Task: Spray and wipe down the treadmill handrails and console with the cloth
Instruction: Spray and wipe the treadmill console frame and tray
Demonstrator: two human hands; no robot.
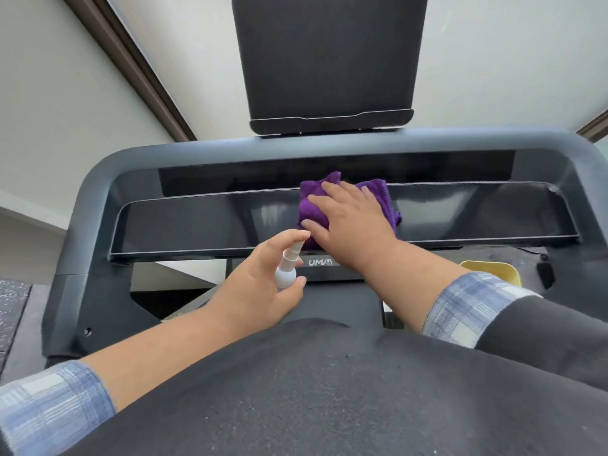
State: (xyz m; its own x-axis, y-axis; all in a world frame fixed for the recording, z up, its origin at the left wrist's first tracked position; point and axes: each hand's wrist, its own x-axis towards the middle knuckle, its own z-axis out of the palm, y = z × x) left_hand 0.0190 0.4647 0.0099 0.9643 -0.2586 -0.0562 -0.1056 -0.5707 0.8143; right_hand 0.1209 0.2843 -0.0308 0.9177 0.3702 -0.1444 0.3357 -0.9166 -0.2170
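Note:
A purple cloth [312, 192] lies on the glossy black console panel [197, 222] of the treadmill, near its middle. My right hand [352, 222] lies flat on the cloth with fingers spread and straight, pressing it onto the panel. My left hand [260, 284] grips a small white spray bottle [287, 269] just below the panel's front edge, with the index finger over the nozzle, which points toward the cloth. The grey handrail frame [98, 182] curves around the console on both sides.
A dark tablet screen [329, 60] stands upright above the console. A yellow object [493, 269] sits low on the right, behind my right forearm. A pale wall with a brown trim strip fills the left side. My dark apron covers the lower view.

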